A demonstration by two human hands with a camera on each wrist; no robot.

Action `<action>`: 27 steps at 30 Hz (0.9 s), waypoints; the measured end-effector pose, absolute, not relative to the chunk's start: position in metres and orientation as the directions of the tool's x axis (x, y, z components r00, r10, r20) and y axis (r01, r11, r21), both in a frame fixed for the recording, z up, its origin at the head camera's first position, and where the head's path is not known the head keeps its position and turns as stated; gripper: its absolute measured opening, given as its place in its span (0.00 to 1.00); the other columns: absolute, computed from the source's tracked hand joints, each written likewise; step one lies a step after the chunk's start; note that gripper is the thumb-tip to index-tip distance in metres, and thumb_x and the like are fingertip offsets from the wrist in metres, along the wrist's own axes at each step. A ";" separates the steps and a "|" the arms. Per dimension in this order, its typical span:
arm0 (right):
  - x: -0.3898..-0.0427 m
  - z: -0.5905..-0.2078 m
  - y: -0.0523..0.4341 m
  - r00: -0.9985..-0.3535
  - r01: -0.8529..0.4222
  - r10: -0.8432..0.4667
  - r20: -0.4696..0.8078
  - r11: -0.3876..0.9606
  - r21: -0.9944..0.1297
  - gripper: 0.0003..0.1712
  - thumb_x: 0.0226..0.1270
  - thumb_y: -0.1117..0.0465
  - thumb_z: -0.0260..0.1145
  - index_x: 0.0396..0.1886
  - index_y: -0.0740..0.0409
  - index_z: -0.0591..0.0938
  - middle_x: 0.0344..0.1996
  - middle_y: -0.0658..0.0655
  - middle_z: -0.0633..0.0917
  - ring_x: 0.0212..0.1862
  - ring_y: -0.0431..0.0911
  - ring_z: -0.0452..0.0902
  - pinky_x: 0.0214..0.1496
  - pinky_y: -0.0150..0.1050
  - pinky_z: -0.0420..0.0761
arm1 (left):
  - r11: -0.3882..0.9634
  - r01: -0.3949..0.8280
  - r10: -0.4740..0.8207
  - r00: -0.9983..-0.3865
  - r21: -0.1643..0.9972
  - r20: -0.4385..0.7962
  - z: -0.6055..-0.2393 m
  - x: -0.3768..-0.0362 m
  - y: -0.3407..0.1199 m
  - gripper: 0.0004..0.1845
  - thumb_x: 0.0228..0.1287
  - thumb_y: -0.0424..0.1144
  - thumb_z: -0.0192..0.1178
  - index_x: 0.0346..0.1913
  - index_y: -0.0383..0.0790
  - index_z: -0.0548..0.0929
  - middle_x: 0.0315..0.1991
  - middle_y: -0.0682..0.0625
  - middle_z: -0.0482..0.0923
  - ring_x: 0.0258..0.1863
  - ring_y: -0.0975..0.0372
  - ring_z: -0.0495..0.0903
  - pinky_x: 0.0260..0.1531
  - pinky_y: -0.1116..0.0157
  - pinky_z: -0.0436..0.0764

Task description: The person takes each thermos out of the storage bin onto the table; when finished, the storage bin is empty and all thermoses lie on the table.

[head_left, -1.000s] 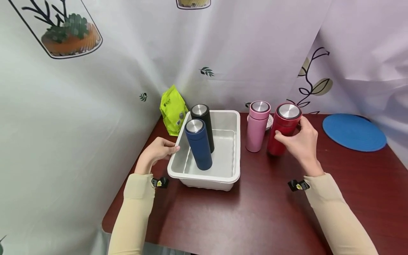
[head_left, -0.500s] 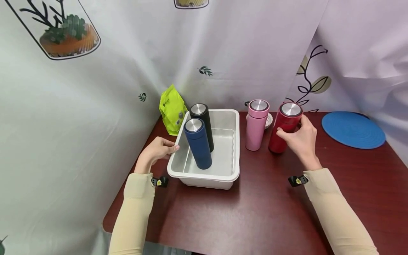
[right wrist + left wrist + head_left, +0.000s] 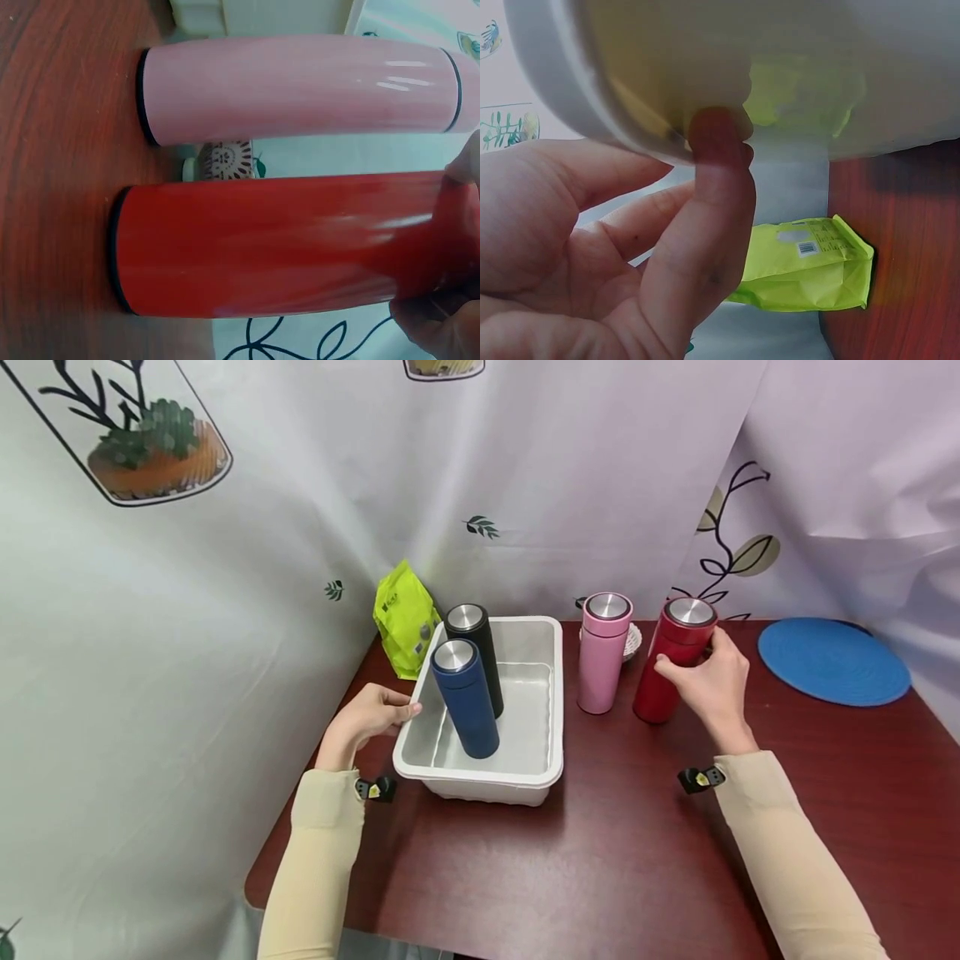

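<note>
My right hand (image 3: 708, 681) grips a red thermos (image 3: 667, 672) with a silver lid near its top, thumb on the left side. In the right wrist view the red thermos stands upright beside a pink thermos (image 3: 292, 90), with a gap between the two. A white plastic bin (image 3: 528, 727) sits to the left, with a blue thermos (image 3: 470, 706) and a black thermos (image 3: 486, 647) standing in it. On the bin's left rim, my left hand (image 3: 372, 714) pinches the edge. The left wrist view shows its fingers (image 3: 712, 217) curled up under that rim.
Behind the bin's left side stands a lime-green bag (image 3: 407, 622). A small white patterned item (image 3: 633, 642) is partly hidden behind the pink thermos. At the right back lies a round blue mat (image 3: 832, 660). A printed white curtain (image 3: 570, 485) hangs along the table's back.
My right hand has shifted the red thermos slightly to the right, widening its gap from the pink one. The left hand keeps its hold on the bin's rim.
</note>
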State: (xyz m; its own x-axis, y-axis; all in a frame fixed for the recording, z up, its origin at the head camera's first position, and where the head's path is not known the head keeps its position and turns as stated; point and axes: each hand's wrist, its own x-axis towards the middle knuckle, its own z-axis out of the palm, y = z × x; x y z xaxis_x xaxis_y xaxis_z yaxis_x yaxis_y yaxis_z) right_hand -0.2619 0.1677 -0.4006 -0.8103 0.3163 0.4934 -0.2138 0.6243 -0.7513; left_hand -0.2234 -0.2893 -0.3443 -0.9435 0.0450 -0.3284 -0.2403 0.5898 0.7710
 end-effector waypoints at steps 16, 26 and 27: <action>-0.258 -0.396 0.175 -0.899 -0.150 0.250 0.360 0.596 -0.789 0.40 0.57 0.51 0.73 0.65 0.62 0.69 0.58 0.66 0.78 0.54 0.59 0.76 0.56 0.59 0.80 | 0.588 -0.220 0.068 -0.945 0.778 -0.319 -0.342 -0.224 -0.290 0.24 0.68 0.38 0.62 0.60 0.23 0.76 0.55 0.30 0.78 0.42 0.53 0.86 0.48 0.55 0.84; -0.250 -0.397 0.177 -0.911 -0.138 0.264 0.317 0.529 -0.837 0.48 0.58 0.47 0.73 0.73 0.56 0.63 0.68 0.63 0.72 0.68 0.59 0.69 0.67 0.55 0.71 | 0.596 -0.220 0.054 -0.949 0.772 -0.312 -0.344 -0.224 -0.290 0.23 0.68 0.38 0.61 0.60 0.24 0.76 0.56 0.31 0.78 0.43 0.52 0.85 0.48 0.54 0.85; -0.248 -0.397 0.177 -0.908 -0.143 0.273 0.317 0.511 -0.848 0.48 0.58 0.48 0.74 0.74 0.55 0.62 0.69 0.62 0.71 0.69 0.58 0.67 0.68 0.53 0.70 | 0.598 -0.220 0.051 -0.949 0.770 -0.311 -0.344 -0.224 -0.289 0.23 0.68 0.38 0.61 0.59 0.24 0.77 0.56 0.31 0.78 0.44 0.52 0.85 0.48 0.54 0.85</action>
